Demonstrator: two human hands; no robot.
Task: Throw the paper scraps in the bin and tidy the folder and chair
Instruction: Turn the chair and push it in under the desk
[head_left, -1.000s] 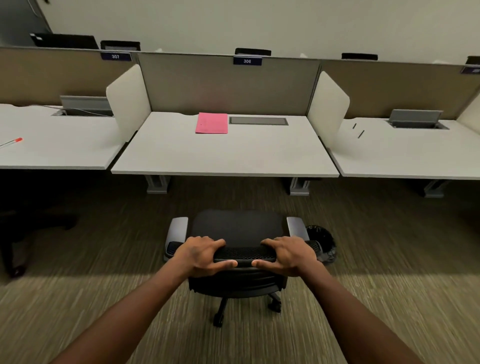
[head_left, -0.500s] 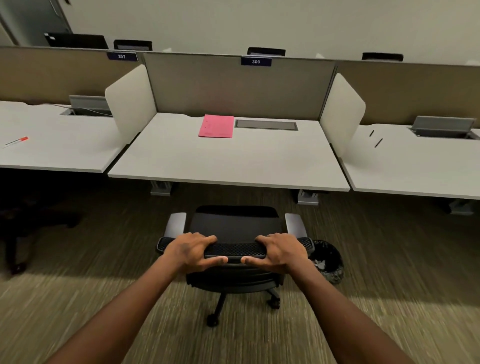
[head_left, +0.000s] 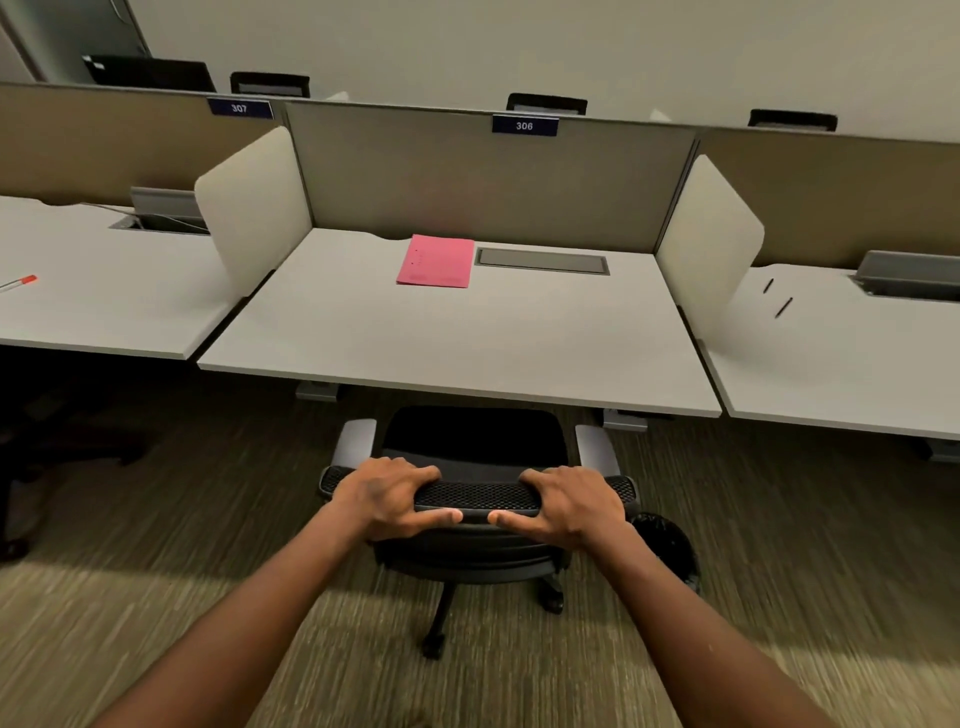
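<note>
A row of pale desks runs across the upper half of the frame, split by upright divider panels and backed by a low partition with number plates reading 307 and 306; below them striped carpet (head_left: 156, 597) fills the floor. The middle desk (head_left: 467, 343) carries a pink folder (head_left: 435, 261) lying flat near its back edge, just left of a grey recessed cable tray (head_left: 542, 261). A black office chair (head_left: 470, 457) stands at centre frame with the front of its seat at the desk's near edge and its grey armrests on either side. The left hand (head_left: 387, 496) and right hand (head_left: 571, 501) both clasp the top of the mesh backrest, fingers curled over the far side and thumbs pressed along the near side, tips pointing toward each other. A dark bin (head_left: 670, 545) sits on the floor at the right, partly hidden behind the right forearm; its contents cannot be made out. On the left desk a red-capped pen (head_left: 21, 281) lies near the frame's edge.
</note>
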